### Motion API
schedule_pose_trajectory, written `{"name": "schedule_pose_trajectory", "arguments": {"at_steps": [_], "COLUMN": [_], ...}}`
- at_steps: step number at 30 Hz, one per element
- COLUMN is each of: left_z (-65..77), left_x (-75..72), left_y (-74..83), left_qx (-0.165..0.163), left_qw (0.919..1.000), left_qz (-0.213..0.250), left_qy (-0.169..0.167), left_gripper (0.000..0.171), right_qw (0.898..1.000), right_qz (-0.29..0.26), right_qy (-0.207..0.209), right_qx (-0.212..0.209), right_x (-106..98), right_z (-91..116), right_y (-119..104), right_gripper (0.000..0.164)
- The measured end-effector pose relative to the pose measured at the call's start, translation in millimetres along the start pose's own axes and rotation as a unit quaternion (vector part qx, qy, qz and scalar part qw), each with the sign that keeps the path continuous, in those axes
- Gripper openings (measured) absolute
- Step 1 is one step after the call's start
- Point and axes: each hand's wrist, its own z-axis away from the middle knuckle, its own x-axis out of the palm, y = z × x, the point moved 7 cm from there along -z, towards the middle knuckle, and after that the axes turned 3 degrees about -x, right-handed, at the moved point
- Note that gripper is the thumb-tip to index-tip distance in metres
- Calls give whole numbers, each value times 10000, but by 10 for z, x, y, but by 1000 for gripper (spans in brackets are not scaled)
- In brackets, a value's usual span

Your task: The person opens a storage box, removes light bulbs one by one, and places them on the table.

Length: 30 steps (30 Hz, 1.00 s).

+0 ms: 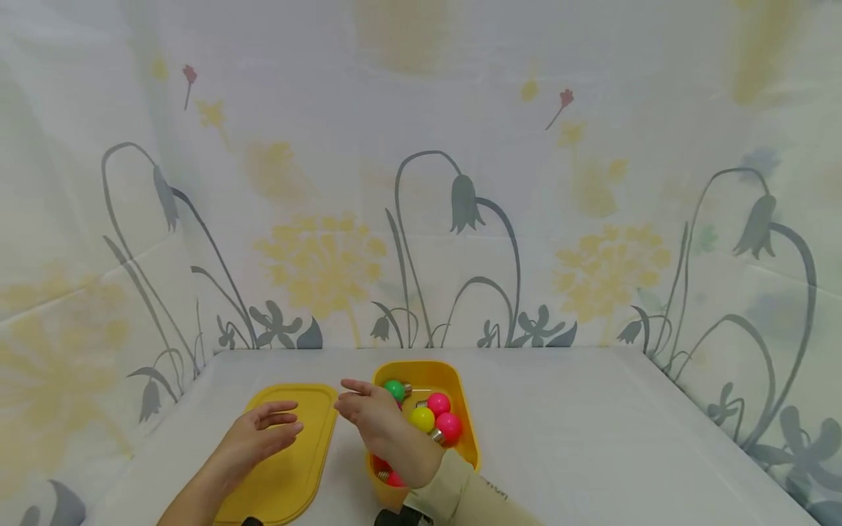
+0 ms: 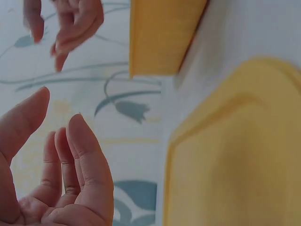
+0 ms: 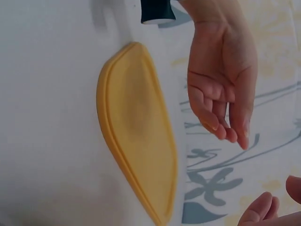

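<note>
My left hand [image 1: 259, 436] hovers over the flat yellow lid [image 1: 289, 475], holding nothing, its fingers loosely bent. In the left wrist view the thumb and fingers of that left hand [image 2: 87, 174] stand apart. My right hand [image 1: 388, 427] is held above the left side of a yellow container [image 1: 470, 420], with nothing in its grasp. Inside the container lie several small coloured light bulbs: a green bulb [image 1: 394, 389], a yellow bulb [image 1: 422, 418] and pink bulbs [image 1: 449, 427] among them. The right hand and forearm hide part of the contents.
The lid lies to the left of the container on a white table [image 1: 566, 431]. Behind the table hangs a pale curtain [image 1: 421, 183] with grey and yellow flowers. A dark wrist strap [image 3: 157, 12] shows in the right wrist view.
</note>
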Motion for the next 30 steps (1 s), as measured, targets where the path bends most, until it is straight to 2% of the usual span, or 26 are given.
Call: {"name": "schedule_pose_trajectory", "arguments": {"at_steps": [6,13,18,21,24,30], "left_z": [-33,-49,-67,-72,-83,-102], "left_x": [320,631,793,847,926,1010], "left_y": [-13,-9,-33,-70,-104,-141], "left_qx": [-4,126,140,-12,-206,-308], "left_qw": [9998,9977,9980,9978,9965,9972], "left_qz": [100,67,-226,-461,-586,-330], "left_qy": [-151,-668,-579,-469,-554,-598], "left_gripper": [58,60,60,58,60,65], "right_qw": [9998,9990,9989,9984,9972,9949], "right_qz": [37,331,306,356,500,846], "right_qy": [75,64,11,-77,-106,-81], "right_qx": [-187,-290,-348,-439,-538,-551], "right_x": [-123,-264,-363,-400,-467,-617], "right_z": [-88,-169,-209,-250,-296,-395], "right_y": [-126,-235,-301,-312,-326,-337], "right_gripper": [35,35,36,36,35,35]}}
